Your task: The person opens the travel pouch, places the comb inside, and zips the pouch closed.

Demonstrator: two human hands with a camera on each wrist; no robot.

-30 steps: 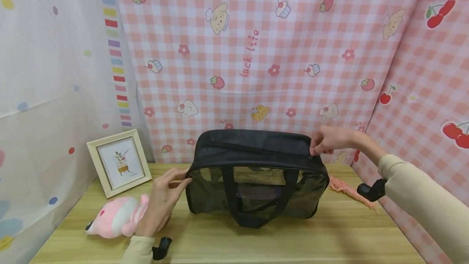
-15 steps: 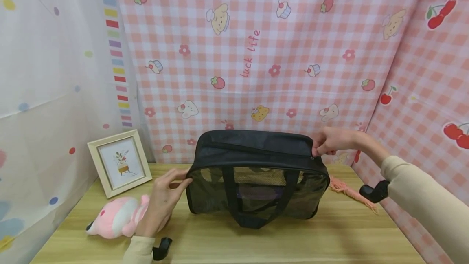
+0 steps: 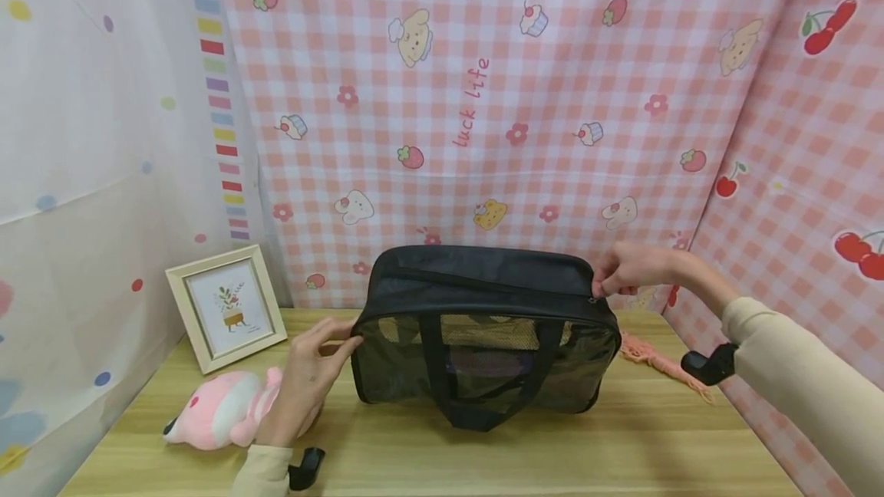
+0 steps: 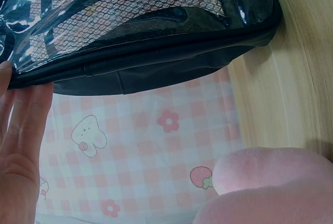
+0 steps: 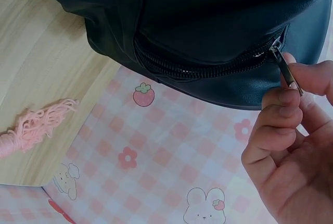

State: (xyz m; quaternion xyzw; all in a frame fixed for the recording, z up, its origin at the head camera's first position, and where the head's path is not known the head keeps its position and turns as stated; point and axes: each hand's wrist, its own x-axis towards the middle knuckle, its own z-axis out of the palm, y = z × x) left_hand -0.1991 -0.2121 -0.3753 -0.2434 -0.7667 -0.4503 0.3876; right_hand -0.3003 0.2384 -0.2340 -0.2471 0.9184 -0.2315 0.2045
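A black handbag point(image 3: 483, 328) with see-through, mesh-lined sides stands upright mid-table, its strap handle point(image 3: 470, 414) hanging down the front. My left hand point(image 3: 314, 366) pinches the bag's upper left edge, thumb on one side and fingers on the other. At the top right end, my right hand point(image 3: 631, 267) pinches the metal zipper pull point(image 5: 285, 70) between thumb and forefinger. Zipper teeth point(image 5: 182, 72) run along the top, with the slider near its right end. Something purplish shows dimly through the front panel, too unclear to name.
A pink and white plush toy point(image 3: 217, 410) lies beside my left wrist. Behind it stands a cream picture frame point(image 3: 226, 309). A bundle of pink cord point(image 3: 663, 363) lies right of the bag. Patterned cloth point(image 3: 449, 98) hangs close behind the wooden table point(image 3: 539, 455).
My right hand has shifted slightly to the right and down along the bag's top with the zipper pull. The left hand and the bag have stayed put.
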